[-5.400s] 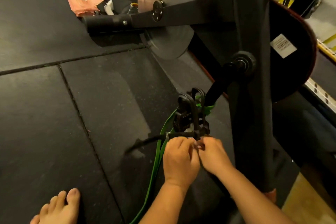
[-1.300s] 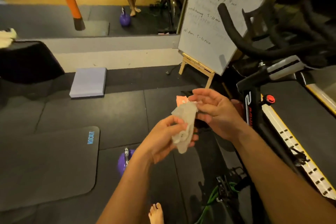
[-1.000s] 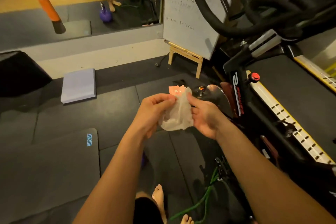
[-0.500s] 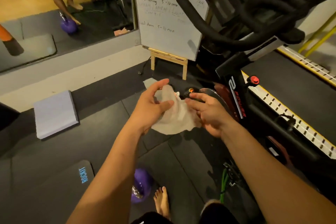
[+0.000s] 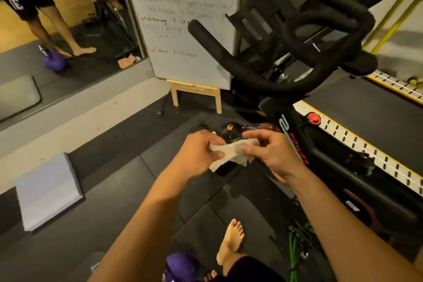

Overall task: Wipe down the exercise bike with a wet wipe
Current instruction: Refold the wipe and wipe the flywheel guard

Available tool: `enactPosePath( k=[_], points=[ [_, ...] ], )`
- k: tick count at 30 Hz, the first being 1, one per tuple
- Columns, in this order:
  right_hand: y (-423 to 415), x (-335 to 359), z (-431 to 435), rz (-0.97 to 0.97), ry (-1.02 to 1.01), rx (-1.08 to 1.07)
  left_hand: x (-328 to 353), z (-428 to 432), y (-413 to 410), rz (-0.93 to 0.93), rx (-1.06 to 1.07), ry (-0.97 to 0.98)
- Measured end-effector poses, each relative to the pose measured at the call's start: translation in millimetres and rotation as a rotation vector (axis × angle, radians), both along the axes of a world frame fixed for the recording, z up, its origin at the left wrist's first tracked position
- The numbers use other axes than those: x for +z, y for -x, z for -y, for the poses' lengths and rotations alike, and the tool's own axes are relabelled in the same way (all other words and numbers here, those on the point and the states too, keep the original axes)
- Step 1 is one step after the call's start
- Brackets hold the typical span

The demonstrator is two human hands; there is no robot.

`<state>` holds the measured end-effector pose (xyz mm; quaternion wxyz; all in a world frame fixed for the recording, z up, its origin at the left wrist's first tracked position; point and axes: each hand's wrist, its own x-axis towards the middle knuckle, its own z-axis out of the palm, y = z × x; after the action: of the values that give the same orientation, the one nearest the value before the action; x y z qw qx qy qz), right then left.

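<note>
Now left hand and right hand pinch wet wipe, stretched taut; earlier loosely spread

Whiteboard, purple kbell, grey pad

Cropped at twelve o'clock on the whiteboard. Motion-blurred around the left hand. Cut off at six o'clock on the kettlebell. Tucked under fingers at both wipe ends.

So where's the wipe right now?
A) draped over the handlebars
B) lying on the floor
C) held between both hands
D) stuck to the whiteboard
C: the left hand and right hand each pinch an end of the wipe.
</note>
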<state>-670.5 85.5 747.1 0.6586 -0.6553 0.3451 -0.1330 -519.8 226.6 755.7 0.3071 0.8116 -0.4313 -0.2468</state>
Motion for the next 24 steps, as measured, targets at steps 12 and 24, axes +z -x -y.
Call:
enactPosePath(
  k=[12,24],
  points=[
    [-11.6,-33.1,73.7,-0.028,-0.127,-0.138,-12.7,108.1,-54.8,-0.427,-0.071,-0.04],
    [-24.1,-101.1,18.9,-0.181,-0.187,-0.952,-79.7,190.3,-67.4,-0.287,-0.512,-0.142]
  ],
)
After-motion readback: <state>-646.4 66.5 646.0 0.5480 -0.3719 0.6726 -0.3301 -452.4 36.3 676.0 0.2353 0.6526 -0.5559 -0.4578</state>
